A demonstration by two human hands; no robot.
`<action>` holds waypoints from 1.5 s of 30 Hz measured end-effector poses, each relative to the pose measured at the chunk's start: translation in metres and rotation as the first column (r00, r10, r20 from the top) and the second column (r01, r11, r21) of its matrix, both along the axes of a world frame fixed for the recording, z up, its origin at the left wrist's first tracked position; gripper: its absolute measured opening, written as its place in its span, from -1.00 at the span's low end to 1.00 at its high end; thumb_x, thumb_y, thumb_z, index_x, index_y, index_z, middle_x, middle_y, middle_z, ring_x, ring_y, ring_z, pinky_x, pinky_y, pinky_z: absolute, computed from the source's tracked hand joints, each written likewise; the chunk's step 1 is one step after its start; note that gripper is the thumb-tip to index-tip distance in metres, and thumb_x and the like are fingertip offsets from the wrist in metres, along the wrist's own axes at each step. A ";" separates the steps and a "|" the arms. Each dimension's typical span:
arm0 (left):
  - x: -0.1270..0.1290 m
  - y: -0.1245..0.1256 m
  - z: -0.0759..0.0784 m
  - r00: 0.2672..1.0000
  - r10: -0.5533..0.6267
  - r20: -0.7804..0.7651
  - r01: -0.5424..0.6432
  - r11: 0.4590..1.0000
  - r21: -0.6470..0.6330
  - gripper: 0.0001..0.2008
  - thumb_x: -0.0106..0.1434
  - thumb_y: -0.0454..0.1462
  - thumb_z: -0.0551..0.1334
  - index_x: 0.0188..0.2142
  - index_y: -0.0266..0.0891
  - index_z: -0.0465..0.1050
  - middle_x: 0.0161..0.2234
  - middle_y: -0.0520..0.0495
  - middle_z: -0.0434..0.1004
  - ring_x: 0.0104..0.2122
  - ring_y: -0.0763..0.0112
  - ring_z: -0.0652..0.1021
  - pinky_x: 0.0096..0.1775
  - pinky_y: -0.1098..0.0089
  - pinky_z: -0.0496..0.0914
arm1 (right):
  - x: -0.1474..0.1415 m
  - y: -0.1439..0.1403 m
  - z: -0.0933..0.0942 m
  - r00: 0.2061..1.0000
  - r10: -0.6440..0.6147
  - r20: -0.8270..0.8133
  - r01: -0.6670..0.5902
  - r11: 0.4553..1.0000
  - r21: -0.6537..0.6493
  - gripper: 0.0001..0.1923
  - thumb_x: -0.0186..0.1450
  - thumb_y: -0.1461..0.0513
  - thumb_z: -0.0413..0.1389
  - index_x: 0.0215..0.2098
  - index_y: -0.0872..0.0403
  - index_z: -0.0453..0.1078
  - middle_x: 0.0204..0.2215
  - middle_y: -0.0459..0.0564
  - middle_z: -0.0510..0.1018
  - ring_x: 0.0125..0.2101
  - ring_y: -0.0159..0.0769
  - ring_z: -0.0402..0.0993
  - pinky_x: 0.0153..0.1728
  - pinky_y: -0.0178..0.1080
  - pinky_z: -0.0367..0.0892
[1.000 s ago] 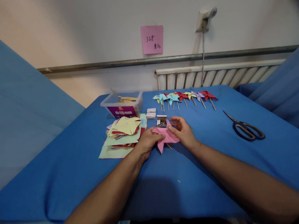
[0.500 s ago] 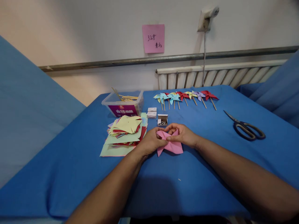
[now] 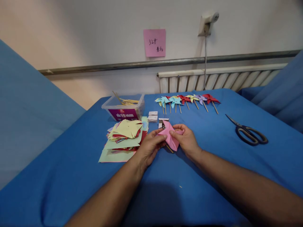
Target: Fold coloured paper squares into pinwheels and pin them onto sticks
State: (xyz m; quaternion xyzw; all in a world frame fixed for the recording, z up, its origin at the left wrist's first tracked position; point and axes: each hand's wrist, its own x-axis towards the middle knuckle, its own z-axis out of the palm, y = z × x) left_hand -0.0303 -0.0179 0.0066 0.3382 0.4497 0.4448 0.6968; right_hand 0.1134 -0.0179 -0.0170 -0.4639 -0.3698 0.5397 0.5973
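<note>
Between my two hands is a pink paper pinwheel (image 3: 170, 141), tilted up off the cloth, with its folded blades facing me. My left hand (image 3: 152, 144) pinches its left side, thumb on the paper. On the other side my right hand (image 3: 186, 138) grips the paper with thumb in front and fingers behind. A thin wooden stick (image 3: 169, 149) pokes out below the pinwheel; its upper part is hidden behind the paper. Just beyond, a small open box (image 3: 163, 120) of shiny metal pins is partly covered by the pinwheel.
Paper sheets and cut pieces (image 3: 123, 138) are stacked at the left, before a plastic tub (image 3: 126, 110) of sticks. Small white boxes (image 3: 152, 116) stand beside it. Several finished pinwheels (image 3: 187, 100) line the back. Black scissors (image 3: 248, 132) lie right on the blue cloth (image 3: 213, 195).
The pink pinwheel has been raised and turned in my hands, now overlapping the pin box. A stick shows beneath it. My right hand has shifted its hold, and the view has tilted slightly.
</note>
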 end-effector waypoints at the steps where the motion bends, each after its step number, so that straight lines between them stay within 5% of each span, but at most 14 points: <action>1: 0.001 -0.002 0.001 0.999 -0.013 0.049 0.014 1.000 -0.020 -0.59 -0.03 -0.35 0.41 -0.14 -0.29 0.44 -0.32 -0.08 0.57 -0.35 0.40 0.55 -0.21 0.36 0.42 | -0.001 0.000 0.001 0.999 -0.037 -0.023 0.037 0.999 -0.002 -0.54 -0.06 0.09 0.35 -0.27 0.09 0.35 -0.52 -0.16 0.50 -0.55 -0.40 0.40 -0.46 -0.29 0.33; 7: 0.008 -0.011 0.001 0.987 -0.099 0.125 0.106 0.993 -0.052 -0.78 0.03 -0.25 0.41 -0.32 -0.31 0.53 -0.38 -0.07 0.57 -0.38 0.41 0.54 -0.26 0.38 0.40 | -0.003 -0.001 -0.002 0.987 -0.162 -0.021 0.163 0.986 0.021 -0.56 -0.02 0.10 0.34 -0.25 0.06 0.32 -0.50 -0.16 0.48 -0.53 -0.40 0.40 -0.47 -0.30 0.32; 22: 0.015 -0.011 -0.007 0.989 0.029 0.148 -0.028 1.000 -0.005 -0.70 -0.02 -0.30 0.42 -0.26 -0.37 0.56 -0.36 -0.15 0.61 -0.36 0.33 0.56 -0.18 0.31 0.42 | -0.010 -0.009 -0.002 0.989 -0.032 -0.141 0.033 0.999 0.008 -0.59 -0.02 0.12 0.36 -0.29 0.06 0.34 -0.49 -0.15 0.50 -0.51 -0.41 0.42 -0.41 -0.28 0.36; 37: 0.010 -0.004 -0.012 0.989 0.060 0.135 -0.062 0.998 0.011 -0.73 -0.02 -0.35 0.39 -0.26 -0.38 0.56 -0.31 -0.19 0.63 -0.31 0.27 0.59 -0.16 0.30 0.43 | -0.006 -0.010 0.000 0.994 0.044 -0.097 -0.040 0.998 0.046 -0.63 0.04 0.10 0.31 -0.26 0.05 0.34 -0.49 -0.14 0.48 -0.50 -0.38 0.40 -0.40 -0.26 0.33; 45: 0.003 0.000 0.007 0.965 0.155 0.213 -0.155 0.988 -0.015 -0.77 0.02 -0.41 0.34 -0.26 -0.36 0.55 -0.31 -0.13 0.64 -0.34 0.34 0.59 -0.20 0.38 0.46 | 0.000 -0.014 -0.001 0.976 0.048 0.213 -0.117 0.938 0.326 -0.58 0.18 0.32 0.08 0.00 -0.11 0.30 -0.03 -0.02 0.42 -0.10 -0.24 0.40 -0.10 -0.14 0.33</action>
